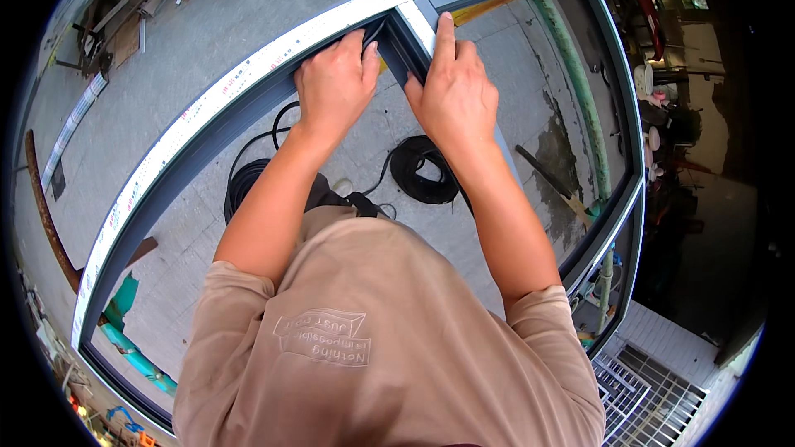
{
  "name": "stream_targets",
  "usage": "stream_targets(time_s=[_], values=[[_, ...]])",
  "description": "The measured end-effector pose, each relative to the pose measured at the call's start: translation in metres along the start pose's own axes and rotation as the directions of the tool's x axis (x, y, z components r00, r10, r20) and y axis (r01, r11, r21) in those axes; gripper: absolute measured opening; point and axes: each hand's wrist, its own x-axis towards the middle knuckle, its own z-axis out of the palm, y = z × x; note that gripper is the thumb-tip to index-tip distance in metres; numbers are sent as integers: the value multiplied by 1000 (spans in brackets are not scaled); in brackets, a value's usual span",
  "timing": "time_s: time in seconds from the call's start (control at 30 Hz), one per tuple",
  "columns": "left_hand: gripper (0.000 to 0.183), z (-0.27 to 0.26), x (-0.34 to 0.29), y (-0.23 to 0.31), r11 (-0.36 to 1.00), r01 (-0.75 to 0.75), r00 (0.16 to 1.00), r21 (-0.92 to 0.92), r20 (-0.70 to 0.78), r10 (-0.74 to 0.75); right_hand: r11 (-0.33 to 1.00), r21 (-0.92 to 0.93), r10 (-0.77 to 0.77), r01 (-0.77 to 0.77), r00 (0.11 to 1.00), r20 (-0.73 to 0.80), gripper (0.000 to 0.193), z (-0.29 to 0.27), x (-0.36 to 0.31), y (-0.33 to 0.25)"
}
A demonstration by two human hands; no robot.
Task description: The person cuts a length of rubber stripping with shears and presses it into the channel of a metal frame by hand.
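A large dark grey window frame [217, 87] with white printed film on its face spans the view around me. Near its far edge, my left hand [335, 83] is curled against the inner channel. A black rubber strip [377, 31] shows at its thumb and fingertips, in the corner by the divider bar [416, 26]. My right hand [454, 95] grips that bar, with the index finger stretched along its right side and the thumb on the left side. The channel under my left fingers is hidden.
Below the frame, a coil of black strip [406, 182] lies on the concrete floor, with another coil [240, 186] to the left. Green-painted pipes [575, 74] support the frame at right. A rusty bar [48, 207] stands at far left; metal grating [654, 393] is at lower right.
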Motion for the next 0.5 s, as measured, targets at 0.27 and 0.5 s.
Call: stream_targets(time_s=[0.27, 0.5], values=[[29, 4, -2, -3, 1000, -23, 1000, 17, -12, 23, 998, -24, -59, 59, 998, -6, 107, -2, 1, 7], [26, 8, -2, 2, 992, 3, 1000, 125, -11, -2, 993, 24, -113, 116, 990, -86, 111, 0, 2, 5]])
